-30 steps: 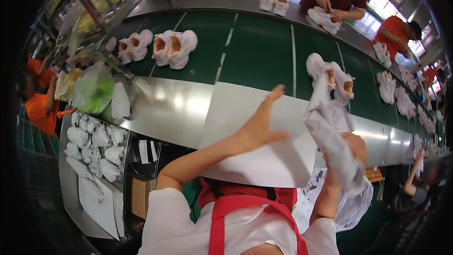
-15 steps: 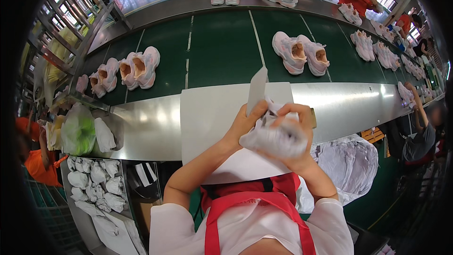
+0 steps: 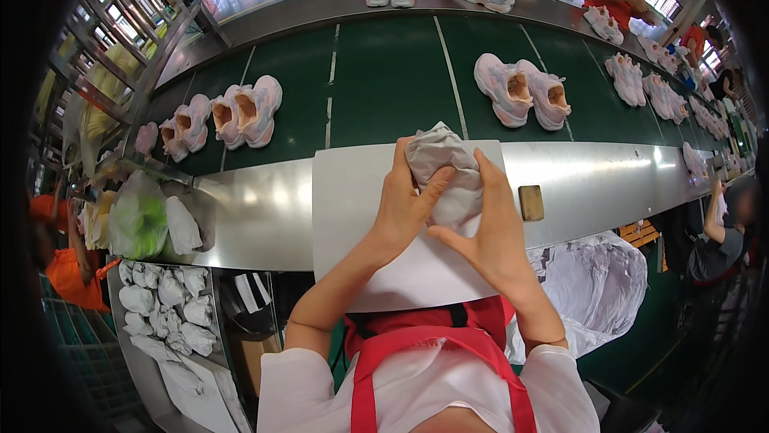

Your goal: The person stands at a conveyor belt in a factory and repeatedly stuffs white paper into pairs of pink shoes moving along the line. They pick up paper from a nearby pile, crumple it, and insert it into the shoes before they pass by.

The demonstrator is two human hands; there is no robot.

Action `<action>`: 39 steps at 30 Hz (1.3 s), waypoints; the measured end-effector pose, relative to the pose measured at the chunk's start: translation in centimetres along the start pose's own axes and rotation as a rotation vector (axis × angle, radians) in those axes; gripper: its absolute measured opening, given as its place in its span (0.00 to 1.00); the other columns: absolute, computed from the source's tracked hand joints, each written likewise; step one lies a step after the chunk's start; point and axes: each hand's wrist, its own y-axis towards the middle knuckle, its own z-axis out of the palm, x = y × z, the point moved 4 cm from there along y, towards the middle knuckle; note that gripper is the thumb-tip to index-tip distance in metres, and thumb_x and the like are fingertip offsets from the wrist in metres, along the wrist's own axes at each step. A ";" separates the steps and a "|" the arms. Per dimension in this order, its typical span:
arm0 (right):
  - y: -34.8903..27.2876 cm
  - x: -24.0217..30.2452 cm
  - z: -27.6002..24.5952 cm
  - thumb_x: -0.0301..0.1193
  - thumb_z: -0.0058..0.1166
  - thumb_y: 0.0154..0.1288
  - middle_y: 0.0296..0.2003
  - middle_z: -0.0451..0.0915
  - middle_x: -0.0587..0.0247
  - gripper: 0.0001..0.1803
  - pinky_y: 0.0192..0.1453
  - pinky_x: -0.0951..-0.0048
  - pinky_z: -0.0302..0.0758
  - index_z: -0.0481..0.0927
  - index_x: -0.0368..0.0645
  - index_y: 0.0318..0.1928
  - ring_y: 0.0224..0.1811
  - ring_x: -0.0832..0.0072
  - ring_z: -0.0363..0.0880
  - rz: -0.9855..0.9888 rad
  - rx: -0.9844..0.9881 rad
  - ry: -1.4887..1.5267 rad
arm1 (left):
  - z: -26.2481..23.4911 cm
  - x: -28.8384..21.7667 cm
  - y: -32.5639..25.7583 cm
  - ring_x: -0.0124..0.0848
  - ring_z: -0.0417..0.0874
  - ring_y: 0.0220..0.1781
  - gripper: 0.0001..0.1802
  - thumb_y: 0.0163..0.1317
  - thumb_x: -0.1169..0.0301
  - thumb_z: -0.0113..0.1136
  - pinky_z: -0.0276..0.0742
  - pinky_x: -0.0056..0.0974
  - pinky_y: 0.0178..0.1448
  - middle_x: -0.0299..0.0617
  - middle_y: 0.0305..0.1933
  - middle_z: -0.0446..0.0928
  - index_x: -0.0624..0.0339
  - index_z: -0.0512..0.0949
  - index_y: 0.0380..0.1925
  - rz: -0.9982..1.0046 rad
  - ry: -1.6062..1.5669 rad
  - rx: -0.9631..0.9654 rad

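Observation:
A crumpled wad of white paper point(image 3: 456, 193) is held up between my two hands, over the white paper sheets on the bench. My left hand point(image 3: 404, 205) grips its left side, thumb pressed across the front and fingers going behind. Around the right side curves my right hand point(image 3: 498, 233), fingers along the edge and thumb near the bottom. Whether anything lies inside the paper is hidden. Beneath are flat white paper sheets point(image 3: 344, 225) on the metal bench edge. Close to my right hand rests a small brown block point(image 3: 531, 202).
Beyond the bench, a green conveyor belt point(image 3: 376, 88) carries pairs of pale sneakers point(image 3: 521, 92). At lower left, a metal bin point(image 3: 144, 369) holds several paper wads point(image 3: 168, 289). A large bag of white paper point(image 3: 597, 289) stands at right. Co-workers handle shoes across the belt.
The paper, a loose blurred roll with a raised flap before, is now a compact wad held farther from me. My right hand has moved to its side, uncovering the brown block.

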 end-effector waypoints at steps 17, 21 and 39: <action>-1.5 0.9 3.7 0.29 0.60 0.52 0.40 0.78 0.46 0.34 0.43 0.65 0.76 0.59 0.35 0.58 0.38 0.53 0.80 0.127 0.275 0.162 | 0.1 4.1 0.5 0.22 0.71 0.24 0.17 0.63 0.54 0.55 0.67 0.42 0.64 0.34 0.20 0.71 0.56 0.68 0.32 -0.174 -0.685 -0.082; -1.6 -0.3 4.2 0.30 0.60 0.53 0.40 0.78 0.44 0.33 0.41 0.63 0.76 0.60 0.37 0.58 0.37 0.49 0.81 0.222 0.285 0.082 | -0.3 3.2 0.7 0.27 0.73 0.39 0.25 0.64 0.51 0.53 0.63 0.41 0.65 0.41 0.35 0.74 0.61 0.64 0.47 -0.228 -0.677 -0.028; -6.9 -19.2 -1.1 0.37 0.53 0.63 0.41 0.76 0.54 0.24 0.47 0.63 0.70 0.71 0.39 0.57 0.40 0.61 0.73 0.263 -0.087 -0.954 | -39.2 10.6 -11.4 0.58 0.66 0.56 0.33 0.53 0.59 0.59 0.63 0.51 0.60 0.68 0.54 0.63 0.71 0.64 0.54 -0.559 1.437 -0.777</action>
